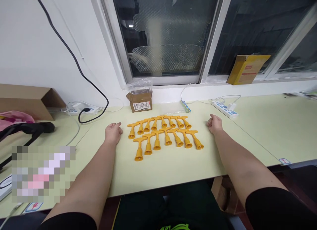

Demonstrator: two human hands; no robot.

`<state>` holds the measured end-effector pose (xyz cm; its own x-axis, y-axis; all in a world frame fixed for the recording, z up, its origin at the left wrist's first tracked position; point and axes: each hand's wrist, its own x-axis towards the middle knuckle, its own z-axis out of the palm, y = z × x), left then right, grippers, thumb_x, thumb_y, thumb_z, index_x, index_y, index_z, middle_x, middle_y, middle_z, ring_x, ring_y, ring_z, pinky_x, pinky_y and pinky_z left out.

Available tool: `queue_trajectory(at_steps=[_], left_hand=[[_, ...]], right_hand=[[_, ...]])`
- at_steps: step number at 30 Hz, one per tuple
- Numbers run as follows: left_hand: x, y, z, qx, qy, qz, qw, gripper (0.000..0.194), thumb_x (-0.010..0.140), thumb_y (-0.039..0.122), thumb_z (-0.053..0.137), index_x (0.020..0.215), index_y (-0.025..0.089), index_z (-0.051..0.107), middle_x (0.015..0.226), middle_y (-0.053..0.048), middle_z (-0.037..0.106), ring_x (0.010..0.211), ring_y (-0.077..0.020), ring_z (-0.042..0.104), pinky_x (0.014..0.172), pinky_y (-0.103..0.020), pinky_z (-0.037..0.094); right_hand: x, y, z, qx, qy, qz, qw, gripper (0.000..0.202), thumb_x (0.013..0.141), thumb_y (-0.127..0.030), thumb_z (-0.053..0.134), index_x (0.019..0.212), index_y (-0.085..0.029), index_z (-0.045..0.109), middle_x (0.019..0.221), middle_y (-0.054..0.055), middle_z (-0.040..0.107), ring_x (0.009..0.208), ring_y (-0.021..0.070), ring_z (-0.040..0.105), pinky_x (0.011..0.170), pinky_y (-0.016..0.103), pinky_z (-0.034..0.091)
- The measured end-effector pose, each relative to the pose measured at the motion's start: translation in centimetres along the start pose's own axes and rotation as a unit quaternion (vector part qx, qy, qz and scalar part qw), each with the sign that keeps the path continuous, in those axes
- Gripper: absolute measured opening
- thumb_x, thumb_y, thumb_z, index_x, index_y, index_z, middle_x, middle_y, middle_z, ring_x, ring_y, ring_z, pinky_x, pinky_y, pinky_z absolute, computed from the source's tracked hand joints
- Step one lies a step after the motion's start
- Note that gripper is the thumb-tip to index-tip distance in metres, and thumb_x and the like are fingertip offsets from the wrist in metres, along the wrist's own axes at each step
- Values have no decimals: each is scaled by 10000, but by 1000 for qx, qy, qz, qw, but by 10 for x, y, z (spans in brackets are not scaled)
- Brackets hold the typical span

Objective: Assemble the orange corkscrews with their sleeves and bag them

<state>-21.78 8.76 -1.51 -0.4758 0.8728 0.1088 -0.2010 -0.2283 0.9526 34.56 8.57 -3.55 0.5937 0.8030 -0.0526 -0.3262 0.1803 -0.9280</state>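
Two curved rows of yellow T-handled plastic pieces with flared, cup-like ends lie on the pale green table point(168, 170). The back row point(163, 121) and the front row point(157, 141) each hold several, with crossbars pointing away from me and cups toward me. To the left of the rows, my left hand point(113, 132) rests on the tabletop, its fingers curled into a fist. My right hand point(215, 123) is likewise closed, on the table beyond the right end of the rows. Neither hand touches a yellow piece, and nothing shows in either fist.
Behind the rows stand a small open cardboard box point(141, 102) and a flat clear plastic bag point(172, 107). Power strips with cables sit at left point(90, 111) and right point(224, 109). A black cable point(74, 55) hangs at left. A yellow carton point(247, 70) leans at the window.
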Motion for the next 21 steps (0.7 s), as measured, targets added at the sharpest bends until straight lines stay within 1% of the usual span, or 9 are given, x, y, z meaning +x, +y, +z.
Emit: queue_trajectory(at_steps=[4, 7, 10, 15, 21], left_hand=[[2, 4, -3, -11, -1, -15, 1000, 611, 607, 170, 785, 668, 238, 181, 529, 125, 148, 402, -54, 231, 413, -229, 255], [3, 6, -4, -15, -9, -30, 999, 604, 583, 128, 776, 672, 234, 188, 534, 123, 162, 407, -53, 250, 418, -223, 262], [3, 7, -3, -12, -10, -39, 999, 587, 579, 104, 758, 668, 233, 192, 540, 122, 154, 400, -51, 257, 412, -218, 251], [3, 7, -1, -4, -4, -44, 999, 565, 592, 101, 740, 669, 233, 196, 557, 121, 142, 389, -42, 242, 400, -209, 234], [3, 9, -1, -1, -5, -56, 998, 537, 593, 99, 734, 661, 230, 217, 537, 122, 186, 394, -45, 264, 399, -197, 257]], right_hand=[[-1, -4, -2, 2, -14, 14, 1000, 428, 740, -360, 682, 683, -254, 271, 437, -139, 179, 390, 65, 165, 334, 197, 206], [-1, -4, -1, -6, -19, 16, 1000, 430, 748, -367, 696, 700, -258, 283, 442, -142, 182, 390, 65, 157, 332, 196, 188], [0, -2, 1, -19, -24, 17, 999, 453, 753, -382, 723, 713, -264, 288, 456, -144, 189, 390, 67, 161, 329, 199, 183], [3, -1, 1, -45, -30, 19, 998, 527, 764, -431, 745, 709, -269, 247, 470, -143, 187, 394, 65, 164, 327, 201, 189], [6, 1, 1, -72, -27, 13, 997, 496, 766, -430, 752, 710, -270, 286, 480, -141, 213, 403, 68, 188, 333, 204, 217]])
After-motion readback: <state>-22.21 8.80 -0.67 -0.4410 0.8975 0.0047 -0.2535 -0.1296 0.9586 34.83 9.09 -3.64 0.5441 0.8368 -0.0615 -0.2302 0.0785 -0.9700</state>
